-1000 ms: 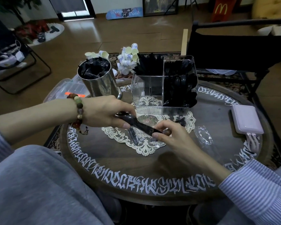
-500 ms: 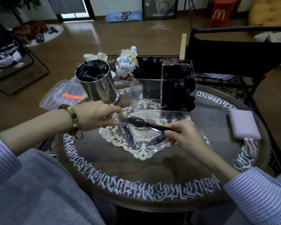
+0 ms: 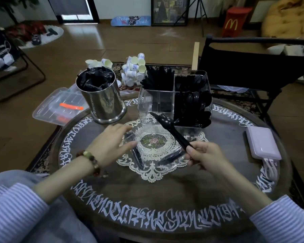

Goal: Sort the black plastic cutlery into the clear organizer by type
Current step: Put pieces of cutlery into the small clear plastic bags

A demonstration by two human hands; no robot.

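Pinching the near end of a black plastic spoon, the right hand has thumb and fingers curled round the handle, so the spoon slants up and away to the left, its bowl raised in front of the clear organizer. Just left of that grip and under it, crinkled clear wrappers holding dark cutlery lie on a lace doily. Across the doily, the left hand hovers with fingers spread and relaxed, holding nothing, its fingertips at the wrappers' left edge; a bead bracelet circles the wrist. All sits on a round dark table ringed with white lettering. To the right of the grip lies a pale lilac case. Beyond the spoon's bowl, the organizer's right compartment is packed with black spoons and its far-left one with black handles. Farther left stands a steel canister stuffed with wrapped black cutlery.
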